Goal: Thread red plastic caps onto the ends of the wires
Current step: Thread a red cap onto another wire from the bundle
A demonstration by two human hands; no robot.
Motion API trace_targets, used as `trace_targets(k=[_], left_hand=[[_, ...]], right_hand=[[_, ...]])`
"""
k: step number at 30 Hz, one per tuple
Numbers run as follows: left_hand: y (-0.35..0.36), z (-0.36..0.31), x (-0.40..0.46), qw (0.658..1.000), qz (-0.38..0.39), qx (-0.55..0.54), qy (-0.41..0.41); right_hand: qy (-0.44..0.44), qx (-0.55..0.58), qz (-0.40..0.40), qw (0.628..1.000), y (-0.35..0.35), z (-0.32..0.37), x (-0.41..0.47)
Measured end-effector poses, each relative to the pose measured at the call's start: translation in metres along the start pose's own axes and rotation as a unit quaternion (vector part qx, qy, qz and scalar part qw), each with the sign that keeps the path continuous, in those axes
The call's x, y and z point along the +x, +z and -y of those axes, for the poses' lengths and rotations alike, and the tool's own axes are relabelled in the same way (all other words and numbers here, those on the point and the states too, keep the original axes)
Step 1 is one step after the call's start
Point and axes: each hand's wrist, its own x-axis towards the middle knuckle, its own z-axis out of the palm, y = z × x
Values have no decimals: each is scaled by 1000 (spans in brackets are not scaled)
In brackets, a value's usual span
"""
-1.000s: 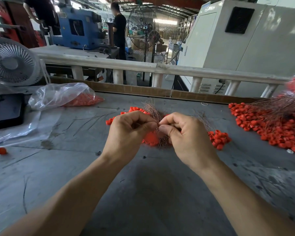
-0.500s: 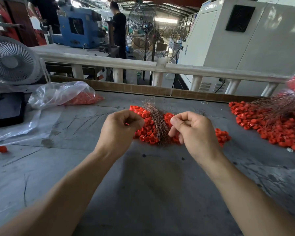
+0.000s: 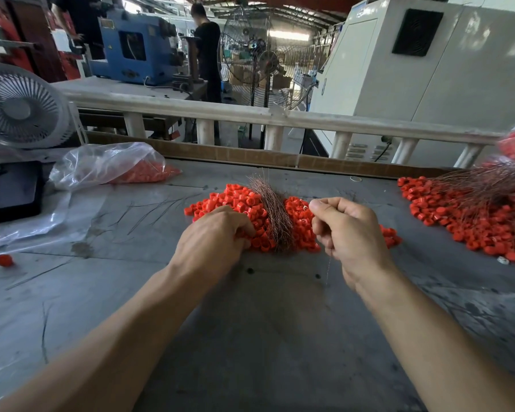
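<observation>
Since half a second ago my hands have drawn apart; the left hand [image 3: 213, 239] has dropped onto the near left side of the heap of red caps [image 3: 238, 203], the right hand [image 3: 347, 230] has lifted clear over its right side.

Left hand: knuckles up, fingers curled down into the caps at the heap's near edge; fingertips hidden, so I cannot tell whether a cap is actually pinched.

Right hand: clenched round one thin wire [image 3: 327, 269]; thumb and forefinger pinch its upper end, where a small looped tip shows just beyond the thumb; the rest of the strand hangs down past the heel of the hand towards the desk [image 3: 265, 337].

Task things: heap of red caps lies mid-desk, a little back from centre; a bundle of copper wires [image 3: 272, 209] lies across the heap's middle, fanning toward the far edge; both hands flank it.

Elsewhere on the desk: second heap of caps with wires [image 3: 470, 212] at the right edge; clear plastic bag [image 3: 101, 163] holding more caps toward the far left; single stray cap [image 3: 4, 260] near the left edge; loose wire strands [image 3: 149, 209] between bag and heap; white fan [image 3: 18, 107] at the far left corner.
</observation>
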Motion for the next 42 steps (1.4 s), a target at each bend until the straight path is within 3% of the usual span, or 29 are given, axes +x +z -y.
trace_targets(k=[4, 8, 12, 15, 18, 42], left_hand=[[2, 1, 0, 1000, -16, -26, 2], [-1, -3, 1, 977, -46, -198, -61], [-12, -18, -4, 859, -22, -499, -116], [-15, -26, -6, 794, 9, -594, -131], [-16, -30, -7, 764, 41, -631, -132], [-11, -32, -10, 819, 12, -573, -32]], right_hand=[[-8, -12, 13, 1000, 0, -1, -1], [-36, -25, 33, 998, 2, 0, -3], [-68, -41, 85, 993, 6, -3, -5], [-93, -70, 104, 988, 11, -8, -6], [-113, -86, 106, 984, 15, -11, -7], [-152, -114, 92, 977, 16, -3, -16]])
